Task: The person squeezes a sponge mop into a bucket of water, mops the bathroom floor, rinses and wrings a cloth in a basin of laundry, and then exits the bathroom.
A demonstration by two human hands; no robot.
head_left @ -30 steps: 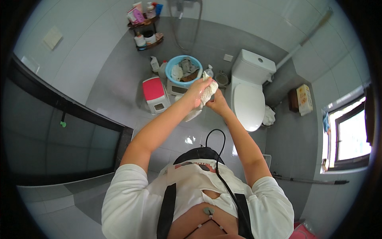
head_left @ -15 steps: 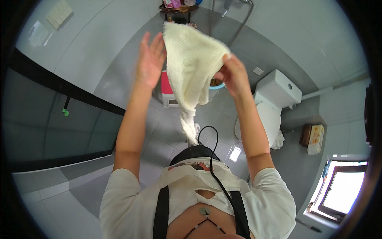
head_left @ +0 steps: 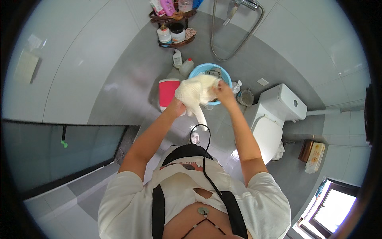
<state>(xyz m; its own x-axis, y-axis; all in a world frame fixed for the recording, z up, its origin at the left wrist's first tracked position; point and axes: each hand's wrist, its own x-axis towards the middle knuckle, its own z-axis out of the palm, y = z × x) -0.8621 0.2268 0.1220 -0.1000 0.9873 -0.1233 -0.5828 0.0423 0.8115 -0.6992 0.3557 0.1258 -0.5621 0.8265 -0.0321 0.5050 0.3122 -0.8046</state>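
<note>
A cream ribbed knit garment [head_left: 190, 92] is bunched between my two hands, with a narrow, sleeve-like part hanging down. My right hand [head_left: 223, 94] pinches its right side, over the rim of a light blue basin [head_left: 227, 75]. My left hand [head_left: 179, 107] reaches into or under the left side of the cloth, which hides its fingers. Crumpled cloth [head_left: 215, 72], partly grey, lies in the basin, half covered by the garment. Just left of the garment stands a stool with a red top [head_left: 168, 92].
Two bottles, one white [head_left: 177, 59] and one with a red cap [head_left: 186, 67], stand behind the stool. A corner shelf [head_left: 175, 18] holds toiletries. A shower hose [head_left: 215, 44] loops on the far wall. At right are a clear bucket [head_left: 245, 97] and a white toilet [head_left: 266, 133].
The garment has come down and nearer the basin, from hanging spread out to bunched. My left hand, open beside it before, is now at the cloth. My right hand keeps its grip.
</note>
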